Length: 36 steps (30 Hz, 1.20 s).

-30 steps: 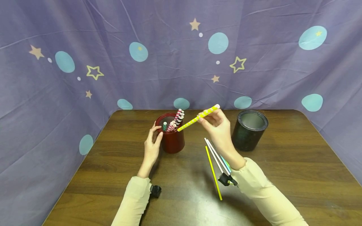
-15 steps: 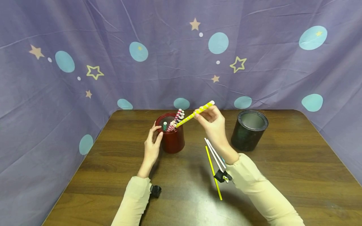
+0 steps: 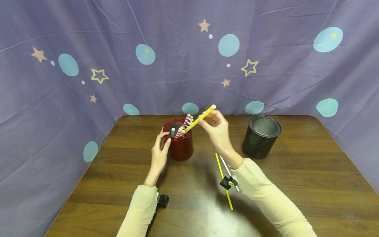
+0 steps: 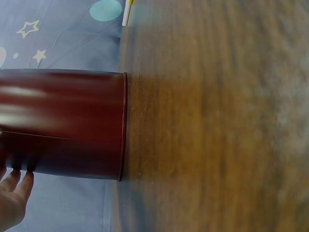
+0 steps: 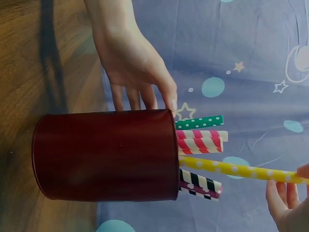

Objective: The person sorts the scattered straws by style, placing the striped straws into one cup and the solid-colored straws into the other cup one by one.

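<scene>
A dark red cylindrical container [image 3: 181,149] stands upright on the table. My left hand [image 3: 160,153] holds its left side near the rim, fingers on the far side and thumb on the near side. My right hand [image 3: 217,130] pinches a yellow paper straw with white dots [image 5: 241,170] near its upper end. The straw leans, its lower end inside the container's mouth. Other paper straws poke out there: a green dotted one [image 5: 200,122], red-striped ones [image 5: 200,144] and black-striped ones [image 5: 200,182]. The left wrist view shows left fingertips [image 4: 24,186] touching the red wall.
A dark green-black container [image 3: 260,140] stands upright at the right, with no straws visible in its mouth. A thin yellow stick [image 3: 222,174] and a white stick [image 3: 225,166] lie on the table [image 3: 118,197], partly under the right wrist camera [image 3: 228,182]. A patterned curtain [image 3: 177,82] hangs behind.
My right hand has moved left with the yellow straw, whose lower end has gone from beside the rim into the container. The straw stands steeper. My left hand has stayed put.
</scene>
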### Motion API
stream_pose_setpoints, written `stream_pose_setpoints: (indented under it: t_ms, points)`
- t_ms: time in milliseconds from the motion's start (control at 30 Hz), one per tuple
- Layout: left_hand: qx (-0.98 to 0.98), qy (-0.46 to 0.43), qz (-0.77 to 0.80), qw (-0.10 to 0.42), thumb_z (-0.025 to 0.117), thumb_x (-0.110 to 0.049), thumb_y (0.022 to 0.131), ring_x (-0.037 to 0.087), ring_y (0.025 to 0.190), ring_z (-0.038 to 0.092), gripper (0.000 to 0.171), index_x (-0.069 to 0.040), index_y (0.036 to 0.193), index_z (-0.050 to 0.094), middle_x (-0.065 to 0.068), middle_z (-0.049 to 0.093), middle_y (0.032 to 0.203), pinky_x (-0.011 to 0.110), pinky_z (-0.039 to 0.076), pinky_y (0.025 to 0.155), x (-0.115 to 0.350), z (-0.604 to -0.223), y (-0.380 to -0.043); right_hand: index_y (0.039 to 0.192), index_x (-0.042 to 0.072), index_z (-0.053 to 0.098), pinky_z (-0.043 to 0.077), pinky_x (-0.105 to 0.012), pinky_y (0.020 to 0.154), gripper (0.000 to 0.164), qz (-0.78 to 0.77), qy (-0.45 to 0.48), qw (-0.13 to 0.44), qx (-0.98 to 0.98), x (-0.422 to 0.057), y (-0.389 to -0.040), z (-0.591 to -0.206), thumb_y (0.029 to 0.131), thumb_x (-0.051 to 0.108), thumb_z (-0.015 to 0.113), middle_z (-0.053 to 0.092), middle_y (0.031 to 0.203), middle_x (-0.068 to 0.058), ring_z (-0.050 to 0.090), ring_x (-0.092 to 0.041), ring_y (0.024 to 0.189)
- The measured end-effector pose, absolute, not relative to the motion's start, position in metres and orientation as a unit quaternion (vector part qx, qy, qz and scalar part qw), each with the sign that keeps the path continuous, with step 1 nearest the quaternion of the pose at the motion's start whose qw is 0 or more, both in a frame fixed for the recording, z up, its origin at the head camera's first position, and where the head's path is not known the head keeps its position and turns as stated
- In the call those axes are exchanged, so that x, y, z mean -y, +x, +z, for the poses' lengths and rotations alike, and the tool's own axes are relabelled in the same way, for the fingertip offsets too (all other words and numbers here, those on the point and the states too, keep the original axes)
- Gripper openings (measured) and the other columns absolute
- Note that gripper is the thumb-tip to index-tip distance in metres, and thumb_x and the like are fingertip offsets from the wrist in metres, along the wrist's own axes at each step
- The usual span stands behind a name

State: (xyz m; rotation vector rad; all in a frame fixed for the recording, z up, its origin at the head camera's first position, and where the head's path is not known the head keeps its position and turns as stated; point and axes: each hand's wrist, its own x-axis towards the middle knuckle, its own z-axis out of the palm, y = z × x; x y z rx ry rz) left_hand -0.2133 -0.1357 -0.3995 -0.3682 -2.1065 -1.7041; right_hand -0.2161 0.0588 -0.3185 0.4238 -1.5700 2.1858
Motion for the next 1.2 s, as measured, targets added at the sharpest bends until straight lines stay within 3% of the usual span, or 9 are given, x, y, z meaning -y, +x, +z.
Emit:
stream_pose_setpoints:
  t_ms: [300, 667, 1200]
  points:
    - [0.753, -0.134, -0.611, 0.204, 0.049, -0.005, 0.09, 0.027, 0.12, 0.041, 0.028, 0.007, 0.115, 0.048, 0.018, 0.032, 0.139, 0.029, 0.033, 0.101, 0.135, -0.4, -0.214, 0.091, -0.009, 0.051, 0.049, -0.021, 0.073, 0.02, 0.769, 0.14, 0.197, 0.591, -0.051, -0.22, -0.326, 0.073, -0.013, 0.06, 0.061, 0.079, 0.007, 0.058, -0.008, 0.076]
    - [0.752, -0.131, -0.614, 0.203, 0.049, -0.005, 0.09, 0.028, 0.12, 0.04, 0.028, 0.007, 0.115, 0.047, 0.018, 0.032, 0.138, 0.027, 0.033, 0.101, 0.135, -0.4, -0.213, 0.096, -0.008, 0.052, 0.049, -0.026, 0.078, 0.023, 0.746, 0.13, 0.181, 0.628, -0.043, -0.222, -0.335, 0.075, -0.009, 0.062, 0.06, 0.094, -0.024, 0.058, -0.009, 0.081]
    - [0.75, -0.134, -0.614, 0.205, 0.049, -0.005, 0.09, 0.028, 0.12, 0.041, 0.029, 0.008, 0.115, 0.046, 0.019, 0.032, 0.138, 0.025, 0.033, 0.1, 0.135, -0.4, -0.214, 0.096, -0.009, 0.052, 0.05, -0.02, 0.069, 0.023, 0.732, 0.132, 0.16, 0.649, -0.031, -0.228, -0.352, 0.075, -0.009, 0.06, 0.06, 0.092, -0.025, 0.058, -0.013, 0.081]
